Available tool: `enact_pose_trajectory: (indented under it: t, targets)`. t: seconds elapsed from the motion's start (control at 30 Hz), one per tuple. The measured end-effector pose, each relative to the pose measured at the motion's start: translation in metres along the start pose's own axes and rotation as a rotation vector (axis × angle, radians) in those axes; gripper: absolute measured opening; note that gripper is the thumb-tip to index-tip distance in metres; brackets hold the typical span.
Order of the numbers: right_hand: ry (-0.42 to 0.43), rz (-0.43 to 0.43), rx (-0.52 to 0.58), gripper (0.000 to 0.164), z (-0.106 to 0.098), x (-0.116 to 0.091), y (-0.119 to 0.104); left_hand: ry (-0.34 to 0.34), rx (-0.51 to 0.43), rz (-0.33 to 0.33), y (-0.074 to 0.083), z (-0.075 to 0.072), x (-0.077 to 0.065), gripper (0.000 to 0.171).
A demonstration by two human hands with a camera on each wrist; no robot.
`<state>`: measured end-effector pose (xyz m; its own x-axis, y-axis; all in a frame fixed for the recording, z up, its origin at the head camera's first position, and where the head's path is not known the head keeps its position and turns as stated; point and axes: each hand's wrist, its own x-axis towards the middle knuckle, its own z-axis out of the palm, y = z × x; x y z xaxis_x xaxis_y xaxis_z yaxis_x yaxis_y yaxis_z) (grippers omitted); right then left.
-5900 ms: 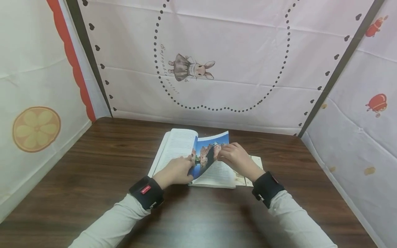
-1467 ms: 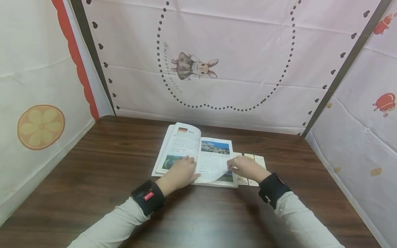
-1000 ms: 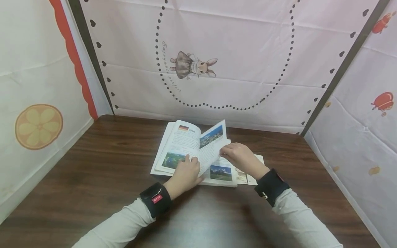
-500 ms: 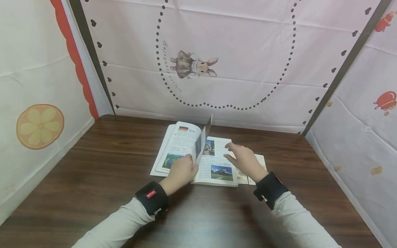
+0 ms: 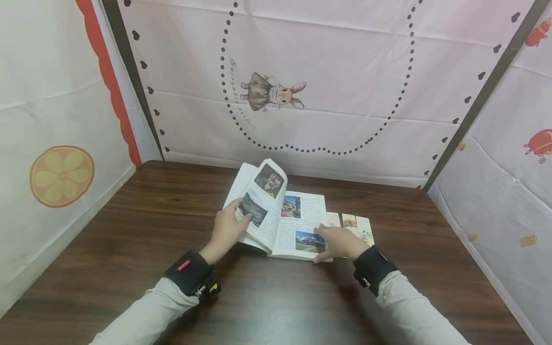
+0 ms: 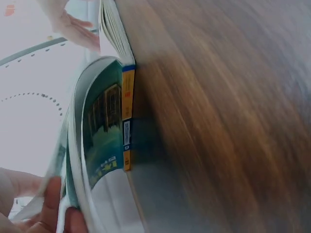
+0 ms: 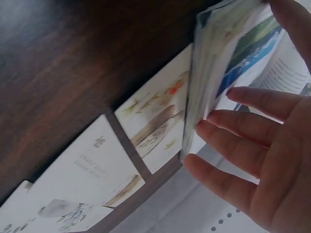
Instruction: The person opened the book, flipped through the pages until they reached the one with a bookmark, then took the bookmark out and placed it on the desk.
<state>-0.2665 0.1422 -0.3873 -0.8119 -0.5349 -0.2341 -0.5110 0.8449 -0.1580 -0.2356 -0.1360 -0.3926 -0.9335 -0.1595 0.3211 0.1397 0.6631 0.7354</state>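
Note:
An open book [image 5: 297,227] with text and colour photos lies on the wooden table. On its left, my left hand [image 5: 226,227] holds the raised pages, thumb over a photo page. In the left wrist view, the fingers of that hand [image 6: 46,208] curl round the lifted side, and the green cover and yellow spine [image 6: 127,97] show. My right hand [image 5: 342,242] is at the lower right corner of the right page. The right wrist view has its fingers extended along the book's page edges [image 7: 201,87], fingertips at or very near them; exact contact is hard to tell.
Cream illustrated cards [image 5: 362,230] lie flat right of the book, partly covered by the right hand. The dark wooden table [image 5: 276,306] extends all around. Patterned cloth walls [image 5: 345,96] close off the back and both sides.
The leaf lifted by my right hand has turned over to the left. My left hand has shifted left and now holds the raised left pages; my right hand has lowered to the right page's corner.

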Motion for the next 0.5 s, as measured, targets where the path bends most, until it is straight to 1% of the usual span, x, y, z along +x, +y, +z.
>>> enact_pose_trajectory:
  t: [0.07, 0.1, 0.17, 0.23, 0.27, 0.3, 0.33, 0.4, 0.43, 0.47, 0.5]
  targets:
    - [0.005, -0.005, -0.006, 0.079, 0.0, 0.0, 0.001, -0.02, 0.07, 0.003, -0.001, -0.002, -0.001, 0.056]
    - [0.006, -0.005, -0.005, 0.077, -0.001, 0.0, 0.001, -0.037, 0.101, 0.002, -0.001, -0.002, -0.001, 0.061]
    - [0.006, -0.009, -0.001, 0.075, -0.002, -0.001, 0.002, -0.073, 0.195, 0.012, 0.0, -0.003, 0.0, 0.072]
    - [0.003, -0.01, 0.012, 0.073, -0.003, -0.002, 0.003, -0.112, 0.291, 0.043, 0.0, -0.002, 0.0, 0.08]
    - [-0.002, -0.011, 0.022, 0.072, -0.004, -0.002, 0.003, -0.131, 0.331, 0.079, 0.0, -0.002, 0.0, 0.083]
    - [-0.01, -0.016, 0.027, 0.07, -0.005, -0.002, 0.004, -0.15, 0.382, 0.138, 0.0, 0.0, 0.001, 0.085]
    - [-0.017, -0.023, 0.032, 0.068, -0.005, -0.003, 0.004, -0.174, 0.435, 0.22, 0.001, 0.001, 0.001, 0.084]
    - [-0.034, -0.031, 0.04, 0.061, -0.007, -0.003, 0.003, -0.239, 0.524, 0.412, 0.002, 0.005, 0.0, 0.079]
    - [-0.044, -0.036, 0.038, 0.057, -0.008, -0.003, 0.003, -0.289, 0.556, 0.514, 0.003, 0.006, -0.001, 0.074]
    - [-0.052, -0.043, 0.032, 0.052, -0.008, -0.003, 0.004, -0.347, 0.585, 0.598, 0.005, 0.008, -0.002, 0.068]
    - [-0.057, -0.049, 0.025, 0.047, -0.008, -0.003, 0.004, -0.407, 0.602, 0.662, 0.007, 0.01, -0.003, 0.061]
